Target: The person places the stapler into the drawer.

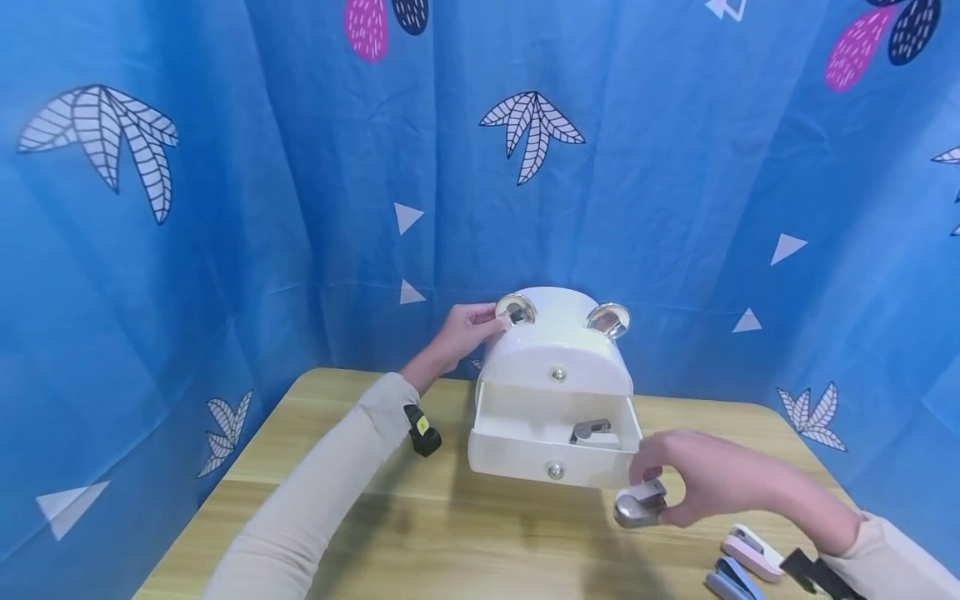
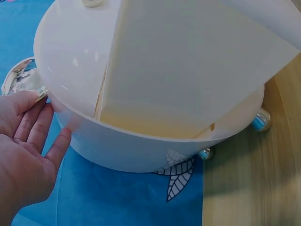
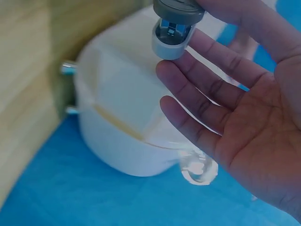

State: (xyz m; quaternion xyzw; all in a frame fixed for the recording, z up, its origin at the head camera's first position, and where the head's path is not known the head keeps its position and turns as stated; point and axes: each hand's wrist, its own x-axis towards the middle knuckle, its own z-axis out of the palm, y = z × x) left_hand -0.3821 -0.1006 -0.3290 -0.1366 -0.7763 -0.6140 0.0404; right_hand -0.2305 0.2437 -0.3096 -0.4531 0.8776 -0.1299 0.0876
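A white storage box (image 1: 555, 360) with shiny gold ears stands on the table, its lower drawer (image 1: 517, 458) pulled out. One grey stapler (image 1: 596, 433) lies at the right inside that drawer. With thumb and fingers, my left hand (image 1: 467, 335) pinches the box's left ear (image 1: 517, 309); the left wrist view also shows this hand (image 2: 28, 150) beside the box's rounded side. My right hand (image 1: 708, 475) grips another grey stapler (image 1: 639, 505) between thumb and fingertips, just in front of the drawer's right corner. That stapler (image 3: 174, 28) appears at the top of the right wrist view.
A pink and white stapler (image 1: 752, 552) and a blue stapler (image 1: 733, 581) lie on the wooden table (image 1: 465, 550), below my right forearm. Behind the box hangs a blue patterned curtain (image 1: 450, 167). The right ear (image 1: 608, 320) sticks out from the box top.
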